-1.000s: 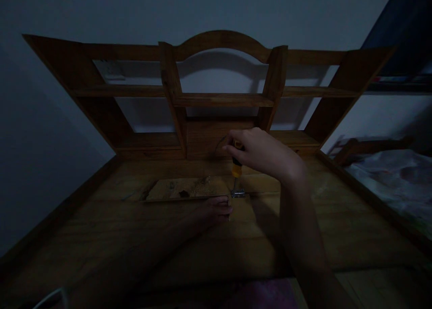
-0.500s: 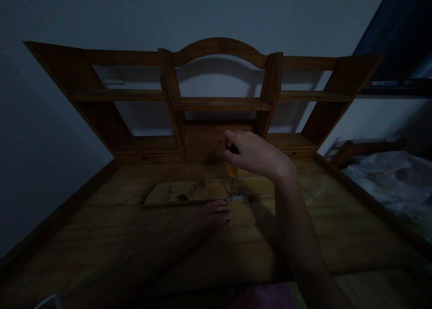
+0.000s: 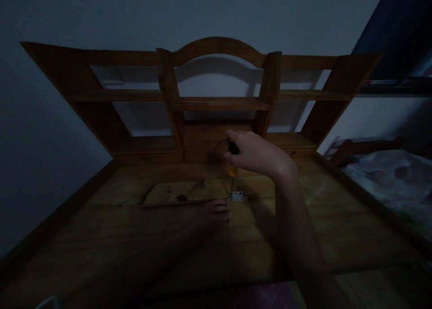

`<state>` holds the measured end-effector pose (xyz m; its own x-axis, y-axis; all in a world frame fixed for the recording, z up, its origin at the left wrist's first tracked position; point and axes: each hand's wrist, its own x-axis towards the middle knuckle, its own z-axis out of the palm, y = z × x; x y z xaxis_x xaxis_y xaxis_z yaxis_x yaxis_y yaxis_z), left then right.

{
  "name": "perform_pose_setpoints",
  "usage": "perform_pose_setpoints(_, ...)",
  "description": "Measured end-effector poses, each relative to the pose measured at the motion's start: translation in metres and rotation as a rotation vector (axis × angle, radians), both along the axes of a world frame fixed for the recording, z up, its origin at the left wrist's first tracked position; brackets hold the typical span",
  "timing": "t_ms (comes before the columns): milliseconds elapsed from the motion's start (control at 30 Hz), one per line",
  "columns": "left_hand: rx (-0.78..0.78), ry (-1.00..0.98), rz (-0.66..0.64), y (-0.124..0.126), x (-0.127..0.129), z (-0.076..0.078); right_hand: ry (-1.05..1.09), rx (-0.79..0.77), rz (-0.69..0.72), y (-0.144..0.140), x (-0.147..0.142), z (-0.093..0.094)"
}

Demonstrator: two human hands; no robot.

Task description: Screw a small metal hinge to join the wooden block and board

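My right hand (image 3: pixel 251 153) is wrapped round the handle of a screwdriver (image 3: pixel 232 170), yellow and black, held upright. Its metal shaft runs down to the left end of a small silver hinge (image 3: pixel 238 196), where the tip meets it. The hinge lies across the joint between a rough wooden plank (image 3: pixel 189 192) and a smaller wooden board (image 3: pixel 239 211). Low on the left, my left hand (image 3: pixel 218 208) has its fingers bent and closed on the left edge of the smaller board, just below the hinge. Shadow partly hides these fingers.
The wooden desktop (image 3: pixel 141 241) lies beneath. A wooden shelf unit (image 3: pixel 221 104) with drawers stands behind, against the wall. Clear plastic sheeting (image 3: pixel 391 178) is at the right. Something pink (image 3: pixel 266 296) shows below the front edge. The room is dim.
My right hand has turned slightly on the screwdriver, showing more of the black on its handle. The screwdriver stays upright on the hinge, and my left hand keeps its place.
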<state>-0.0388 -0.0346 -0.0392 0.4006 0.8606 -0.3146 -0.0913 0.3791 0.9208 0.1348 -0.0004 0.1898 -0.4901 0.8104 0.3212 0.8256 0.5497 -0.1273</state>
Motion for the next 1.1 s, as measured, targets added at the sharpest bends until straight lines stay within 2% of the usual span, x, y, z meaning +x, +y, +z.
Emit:
perform_pose_setpoints(167, 0.021, 0.051, 0.059, -0.002, 0.001, -0.003, 0.000, 0.007, -0.018, -0.001, 0.000, 0.001)
perform_pose_setpoints(333, 0.111, 0.059, 0.035, -0.005, -0.001, -0.007, -0.021, 0.022, -0.049, -0.001, 0.000, 0.002)
perform_pose_setpoints(733, 0.104, 0.081, 0.063, -0.006, -0.002, 0.000, 0.025, 0.004, -0.035, -0.004, 0.003, 0.002)
perform_pose_setpoints(967, 0.103, 0.130, 0.073, -0.009, 0.000, 0.013, 0.026, 0.006, -0.016, -0.007, 0.005, 0.004)
perform_pose_setpoints(1100, 0.081, 0.108, 0.098, -0.008, 0.001, 0.010, 0.020, -0.003, -0.022, -0.008, 0.006, 0.005)
